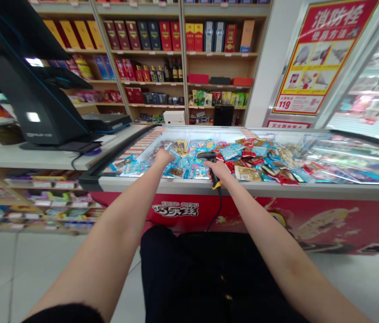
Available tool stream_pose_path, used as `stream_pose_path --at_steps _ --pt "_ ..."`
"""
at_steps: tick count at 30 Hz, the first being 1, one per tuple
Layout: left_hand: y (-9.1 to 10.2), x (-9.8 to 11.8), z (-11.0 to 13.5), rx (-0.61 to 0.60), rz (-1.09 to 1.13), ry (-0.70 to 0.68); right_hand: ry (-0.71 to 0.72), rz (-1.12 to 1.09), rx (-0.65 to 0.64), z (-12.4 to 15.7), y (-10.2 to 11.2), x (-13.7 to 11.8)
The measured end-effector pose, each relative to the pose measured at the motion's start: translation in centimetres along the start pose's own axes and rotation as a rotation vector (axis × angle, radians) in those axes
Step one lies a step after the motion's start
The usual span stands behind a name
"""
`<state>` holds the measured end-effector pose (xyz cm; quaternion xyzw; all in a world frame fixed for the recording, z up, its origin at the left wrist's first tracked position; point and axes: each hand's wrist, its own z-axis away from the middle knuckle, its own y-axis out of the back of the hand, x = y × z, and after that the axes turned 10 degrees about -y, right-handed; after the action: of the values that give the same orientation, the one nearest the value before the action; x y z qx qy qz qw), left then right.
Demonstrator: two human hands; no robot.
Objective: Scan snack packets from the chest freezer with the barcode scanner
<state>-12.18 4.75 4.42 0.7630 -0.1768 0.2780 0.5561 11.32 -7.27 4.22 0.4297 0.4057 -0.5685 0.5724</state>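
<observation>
My right hand (220,170) is wrapped round the grip of a black and yellow barcode scanner (206,155), its head turned to the left and its cable hanging down the freezer front. Over the left part of the chest freezer, my left hand (164,158) is closed, with a blue snack packet (175,155) at its fingers. The fingertips themselves are mostly hidden. Blue packets (194,172) lie loosely under and between both hands. To the right of the scanner is a larger heap of red, blue and brown packets (248,159).
The chest freezer (172,185) has a grey rim and a sliding glass lid (354,154) at right. A checkout terminal (41,98) stands on the left counter (75,157). Behind are shelves (162,54) of boxes and bottles. A red fire-hydrant sign (324,58) hangs at right.
</observation>
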Motion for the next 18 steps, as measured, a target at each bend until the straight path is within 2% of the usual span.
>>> stream_pose_path --at_steps 2,6,11,14,18 --pt "-0.1 0.7 0.0 -0.006 0.048 0.031 0.007 -0.004 0.000 0.1 0.2 -0.1" --pt "-0.8 3.0 0.7 0.051 0.395 0.056 0.041 -0.034 -0.006 0.3 0.7 -0.5" --pt "-2.5 6.3 2.6 -0.053 0.600 -0.003 0.030 -0.075 0.015 1.1 1.2 -1.7" --pt "-3.6 7.9 3.7 -0.065 0.670 -0.042 0.041 -0.080 0.022 1.7 1.6 -2.3" --pt "-5.1 9.5 4.7 -0.078 0.654 -0.077 0.045 -0.108 0.036 2.0 2.3 -2.7"
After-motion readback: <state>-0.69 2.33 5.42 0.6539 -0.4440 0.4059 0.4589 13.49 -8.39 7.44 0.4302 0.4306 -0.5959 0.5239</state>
